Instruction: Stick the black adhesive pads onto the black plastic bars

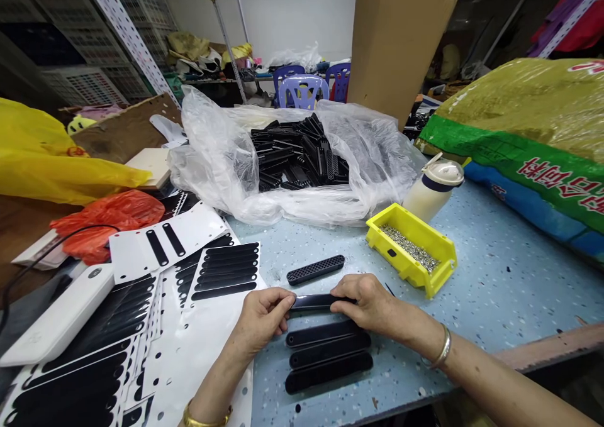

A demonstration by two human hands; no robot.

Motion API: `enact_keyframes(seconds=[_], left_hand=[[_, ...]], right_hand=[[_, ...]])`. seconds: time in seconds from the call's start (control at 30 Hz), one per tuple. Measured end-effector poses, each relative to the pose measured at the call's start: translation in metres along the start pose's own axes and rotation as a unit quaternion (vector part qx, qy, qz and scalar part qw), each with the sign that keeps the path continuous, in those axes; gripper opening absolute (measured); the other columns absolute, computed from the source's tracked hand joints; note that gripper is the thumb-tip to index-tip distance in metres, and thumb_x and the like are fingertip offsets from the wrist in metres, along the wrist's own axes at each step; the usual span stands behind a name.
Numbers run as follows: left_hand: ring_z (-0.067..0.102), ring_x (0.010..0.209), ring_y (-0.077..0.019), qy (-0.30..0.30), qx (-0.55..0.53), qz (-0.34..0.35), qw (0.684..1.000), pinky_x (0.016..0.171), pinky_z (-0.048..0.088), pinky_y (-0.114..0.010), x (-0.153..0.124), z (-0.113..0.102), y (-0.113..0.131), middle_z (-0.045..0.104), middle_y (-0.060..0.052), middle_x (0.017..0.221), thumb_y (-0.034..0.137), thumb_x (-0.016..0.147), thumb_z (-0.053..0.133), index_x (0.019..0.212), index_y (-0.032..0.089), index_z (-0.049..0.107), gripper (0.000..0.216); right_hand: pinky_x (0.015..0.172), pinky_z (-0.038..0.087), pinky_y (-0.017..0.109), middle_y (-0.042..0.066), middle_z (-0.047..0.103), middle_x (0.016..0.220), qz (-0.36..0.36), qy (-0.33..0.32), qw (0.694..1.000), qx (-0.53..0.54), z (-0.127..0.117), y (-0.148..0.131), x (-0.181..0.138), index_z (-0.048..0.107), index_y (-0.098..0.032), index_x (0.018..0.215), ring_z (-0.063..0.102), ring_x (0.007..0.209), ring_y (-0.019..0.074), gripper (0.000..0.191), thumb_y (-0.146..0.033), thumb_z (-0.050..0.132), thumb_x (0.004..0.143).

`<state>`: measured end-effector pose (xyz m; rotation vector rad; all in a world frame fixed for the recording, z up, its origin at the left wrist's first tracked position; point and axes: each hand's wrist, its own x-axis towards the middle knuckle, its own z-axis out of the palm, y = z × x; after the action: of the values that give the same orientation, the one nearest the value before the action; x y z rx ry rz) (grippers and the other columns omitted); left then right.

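Note:
Both hands pinch the ends of one long black plastic strip (314, 301) just above the blue table. My left hand (264, 317) grips its left end and my right hand (370, 301) grips its right end, fingers closed. Three finished black strips (328, 351) lie side by side right below the hands. A black perforated grille piece (315, 269) lies a little beyond them. White backing sheets with black oblong stickers (221, 270) spread out at the left.
A clear plastic bag (377, 163) of several black parts sits at the back centre. A yellow bin (443, 251) of small metal pieces and a white bottle (431, 188) stand at right. A white power bank (61, 317), red and yellow bags lie left; a big printed sack lies right.

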<state>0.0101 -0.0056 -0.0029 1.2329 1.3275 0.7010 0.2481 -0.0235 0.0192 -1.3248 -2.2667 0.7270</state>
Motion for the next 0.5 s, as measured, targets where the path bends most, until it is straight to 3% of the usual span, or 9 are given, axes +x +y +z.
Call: enact_keyframes(seconds=[0.5], left_hand=[[0.053, 0.035, -0.0088, -0.003, 0.003, -0.011, 1.000, 0.033, 0.041, -0.016, -0.0006, -0.0015, 0.0017, 0.057, 0.003, 0.045, 0.048, 0.065, 0.072, 0.074, 0.014, 0.075, 0.035]], right_hand=[[0.075, 0.052, 0.029, 0.006, 0.076, 0.085, -0.040, 0.020, 0.999, -0.001, 0.0038, 0.0098, -0.0032, 0.075, -0.017, 0.098, 0.068, 0.080, 0.0189, 0.016, -0.023, 0.072, 0.083]])
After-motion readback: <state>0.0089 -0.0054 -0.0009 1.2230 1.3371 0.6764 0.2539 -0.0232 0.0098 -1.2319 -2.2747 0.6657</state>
